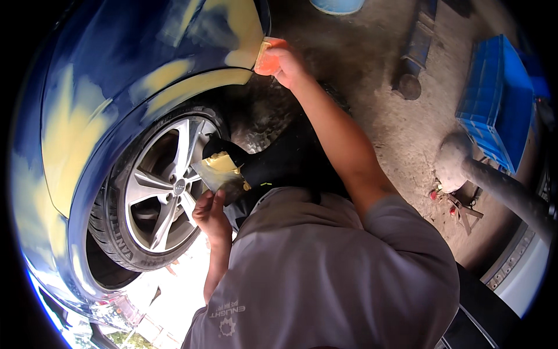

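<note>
My right hand (286,65), at the end of an outstretched arm, grips an orange-red spreader (268,63) with yellow filler along one edge. The spreader meets the edge of the dark blue car panel (110,70), which carries dried-looking yellow filler patches (229,26) and a yellow strip along the wheel arch (200,86). Closer to my body, my left hand (212,216) pinches the near corner of a flat filler board (224,177). A mound of yellow filler (220,163) lies on that board, beside the wheel.
The silver alloy wheel (180,186) with its black tyre (114,232) stands under the arch. A blue plastic crate (485,99) is at the right, near a thick grey pipe (505,189). A dark metal beam (418,52) lies on the concrete floor; a light-blue bucket (337,6) stands far off.
</note>
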Demonstrator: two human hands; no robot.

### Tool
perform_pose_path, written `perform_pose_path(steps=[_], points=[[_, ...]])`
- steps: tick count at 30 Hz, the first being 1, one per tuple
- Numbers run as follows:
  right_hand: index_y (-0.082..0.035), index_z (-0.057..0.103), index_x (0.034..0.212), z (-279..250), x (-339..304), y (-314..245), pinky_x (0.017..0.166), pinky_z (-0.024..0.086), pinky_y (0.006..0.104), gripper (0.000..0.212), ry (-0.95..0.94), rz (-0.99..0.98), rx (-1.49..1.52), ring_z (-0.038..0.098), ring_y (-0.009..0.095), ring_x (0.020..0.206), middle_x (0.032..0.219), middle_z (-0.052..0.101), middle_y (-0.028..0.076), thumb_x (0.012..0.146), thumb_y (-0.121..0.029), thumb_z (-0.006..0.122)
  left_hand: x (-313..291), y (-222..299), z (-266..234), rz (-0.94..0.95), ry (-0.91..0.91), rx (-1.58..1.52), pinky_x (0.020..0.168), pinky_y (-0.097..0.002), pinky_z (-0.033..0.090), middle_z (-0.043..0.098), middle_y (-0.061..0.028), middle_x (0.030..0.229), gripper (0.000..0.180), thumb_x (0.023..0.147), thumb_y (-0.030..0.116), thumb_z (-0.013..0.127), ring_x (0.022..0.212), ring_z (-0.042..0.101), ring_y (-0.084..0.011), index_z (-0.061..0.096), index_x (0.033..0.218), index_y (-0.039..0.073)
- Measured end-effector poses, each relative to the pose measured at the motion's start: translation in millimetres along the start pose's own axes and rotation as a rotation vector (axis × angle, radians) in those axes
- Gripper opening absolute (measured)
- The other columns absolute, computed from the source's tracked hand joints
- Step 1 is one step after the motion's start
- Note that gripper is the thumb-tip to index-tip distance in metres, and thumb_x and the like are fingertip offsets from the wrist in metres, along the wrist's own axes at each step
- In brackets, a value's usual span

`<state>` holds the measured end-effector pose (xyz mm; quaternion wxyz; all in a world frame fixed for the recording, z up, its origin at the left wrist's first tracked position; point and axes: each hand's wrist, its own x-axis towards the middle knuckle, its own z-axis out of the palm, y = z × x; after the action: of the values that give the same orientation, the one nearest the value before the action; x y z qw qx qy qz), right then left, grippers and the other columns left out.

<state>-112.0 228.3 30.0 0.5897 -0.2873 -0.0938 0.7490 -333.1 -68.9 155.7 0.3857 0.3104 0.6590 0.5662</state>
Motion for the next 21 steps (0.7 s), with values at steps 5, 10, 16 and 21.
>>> perform_pose_path(steps=[5,10,16,21], points=[[0.000,0.055,0.120,0.1,8.2,3.4,0.090,0.051,0.0435,0.037,0.028,0.042,-0.027,0.061,0.028,0.106,0.116,0.061,0.014,0.084,0.003,0.056,0.8,1.6,-0.4,-0.022,-0.006,-0.011,0.073,-0.0200,0.045,0.066,-0.0014,0.079,0.013,0.081,-0.010,0.068,0.073,0.057,-0.0057,0.065,0.087,0.002],[0.002,0.053,0.124,7.2,1.9,-2.6,0.089,0.051,0.0384,0.044,-0.053,-0.009,-0.082,0.062,0.026,0.104,0.114,0.062,0.013,0.081,0.004,0.058,-0.2,-7.2,-13.4,-0.034,-0.033,0.011,0.080,-0.0245,0.049,0.069,-0.0057,0.087,0.013,0.083,-0.010,0.064,0.080,0.063,-0.0113,0.066,0.091,0.001],[0.003,0.053,0.126,13.3,-19.5,8.8,0.085,0.052,0.0337,0.046,-0.122,-0.098,-0.269,0.064,0.020,0.099,0.111,0.063,0.011,0.080,0.002,0.060,4.2,-11.7,-8.2,-0.035,-0.077,0.044,0.078,-0.0235,0.048,0.069,-0.0047,0.086,0.013,0.083,-0.009,0.065,0.078,0.062,-0.0099,0.067,0.091,0.002],[0.002,0.057,0.115,-10.0,6.9,-1.9,0.084,0.054,0.0406,0.035,-0.006,-0.052,0.068,0.065,0.027,0.096,0.107,0.064,0.014,0.080,0.005,0.058,3.6,9.0,7.4,0.011,-0.116,0.013,0.076,-0.0221,0.046,0.069,-0.0028,0.084,0.013,0.083,-0.008,0.066,0.075,0.060,-0.0082,0.068,0.088,0.004]])
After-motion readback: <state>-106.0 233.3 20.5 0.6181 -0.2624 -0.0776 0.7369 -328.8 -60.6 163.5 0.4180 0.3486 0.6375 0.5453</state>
